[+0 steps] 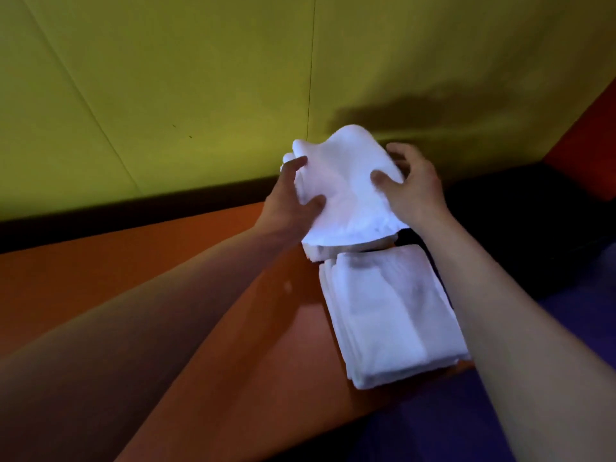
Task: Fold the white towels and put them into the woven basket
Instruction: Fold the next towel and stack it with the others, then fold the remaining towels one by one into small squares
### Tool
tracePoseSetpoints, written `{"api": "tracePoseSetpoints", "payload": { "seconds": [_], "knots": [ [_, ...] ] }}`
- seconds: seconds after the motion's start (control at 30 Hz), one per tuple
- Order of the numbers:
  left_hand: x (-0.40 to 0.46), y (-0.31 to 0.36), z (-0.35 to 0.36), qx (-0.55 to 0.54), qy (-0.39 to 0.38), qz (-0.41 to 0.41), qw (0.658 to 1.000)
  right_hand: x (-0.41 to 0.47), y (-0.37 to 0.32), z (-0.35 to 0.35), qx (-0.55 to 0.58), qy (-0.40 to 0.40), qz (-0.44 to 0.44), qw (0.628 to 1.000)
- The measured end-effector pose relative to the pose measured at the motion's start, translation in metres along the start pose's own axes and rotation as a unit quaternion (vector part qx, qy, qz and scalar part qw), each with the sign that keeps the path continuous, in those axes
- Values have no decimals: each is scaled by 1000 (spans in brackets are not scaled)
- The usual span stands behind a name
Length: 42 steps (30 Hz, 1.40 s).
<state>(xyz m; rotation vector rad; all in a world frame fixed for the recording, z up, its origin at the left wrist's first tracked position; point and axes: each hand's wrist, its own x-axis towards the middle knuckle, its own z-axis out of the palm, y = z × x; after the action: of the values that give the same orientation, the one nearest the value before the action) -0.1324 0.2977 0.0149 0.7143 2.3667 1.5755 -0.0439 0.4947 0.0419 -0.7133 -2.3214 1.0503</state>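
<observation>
A folded white towel [346,188] is held up above the orange surface [133,278], near the yellow-green wall. My left hand [293,198] grips its left side, thumb on top. My right hand [410,188] grips its right side, thumb pressed on the top face. Under the held towel lies another folded white towel [320,251], mostly hidden. A stack of folded white towels [390,315] lies nearer to me, at the orange surface's right edge. No woven basket is in view.
The yellow-green wall [200,95] rises straight behind the towels, with a dark strip [133,208] at its foot. Dark blue fabric [500,411] lies to the right and below. A red panel [593,145] stands at the far right.
</observation>
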Motion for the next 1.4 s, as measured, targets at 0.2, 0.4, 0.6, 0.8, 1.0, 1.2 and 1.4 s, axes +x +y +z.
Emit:
{"api": "tracePoseSetpoints", "payload": {
  "seconds": [0.2,0.4,0.6,0.8,1.0,1.2,1.4],
  "knots": [
    [3,-43,29,192,-95,4,977,-14,42,45,-256,-108,-57,959],
    [-8,-37,23,318,-129,51,938,-19,46,43,-344,-138,-70,926],
    [-33,-17,-11,368,-104,73,921,-49,14,40,-268,-73,-119,953],
    [-98,-3,-75,377,-36,88,922,-119,-28,61,-180,-42,-205,961],
    [-178,1,-148,426,27,75,901,-182,-82,81,-125,-62,-241,961],
    [-255,-17,-221,460,71,38,884,-242,-135,116,-107,-91,-273,952],
    [-324,-39,-280,455,127,-10,881,-295,-192,168,-77,-165,-295,938]
  ]
}}
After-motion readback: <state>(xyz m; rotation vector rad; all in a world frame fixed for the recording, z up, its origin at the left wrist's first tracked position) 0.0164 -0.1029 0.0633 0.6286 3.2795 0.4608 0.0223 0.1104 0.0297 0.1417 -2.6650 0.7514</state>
